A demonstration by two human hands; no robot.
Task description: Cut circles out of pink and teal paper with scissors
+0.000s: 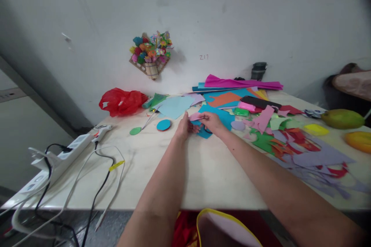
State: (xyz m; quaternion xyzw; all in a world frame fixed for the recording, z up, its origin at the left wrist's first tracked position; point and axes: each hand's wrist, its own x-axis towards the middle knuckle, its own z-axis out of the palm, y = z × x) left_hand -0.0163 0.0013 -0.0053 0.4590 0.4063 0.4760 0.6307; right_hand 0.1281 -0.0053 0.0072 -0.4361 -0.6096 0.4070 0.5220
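Observation:
Over the middle of the table, my left hand (184, 126) pinches a small piece of pink paper (195, 116). My right hand (213, 122) is closed at the paper's right edge, on what look like scissors (208, 130); a dark handle loop shows under the fingers, and the blades are mostly hidden. A blue paper sheet (223, 115) lies beneath and behind both hands. To the left rest a blue paper disc (164, 125) and a green paper disc (135, 131). A lavender paper disc (238, 125) sits right of my right hand.
Paper scraps (298, 142) cover the right side, near a green mango (342, 118) and a black phone (261, 102). Coloured sheets (240, 83) lie at the back. A red plastic bag (123, 101) stands back left. A power strip (58, 162) with cables runs along the left.

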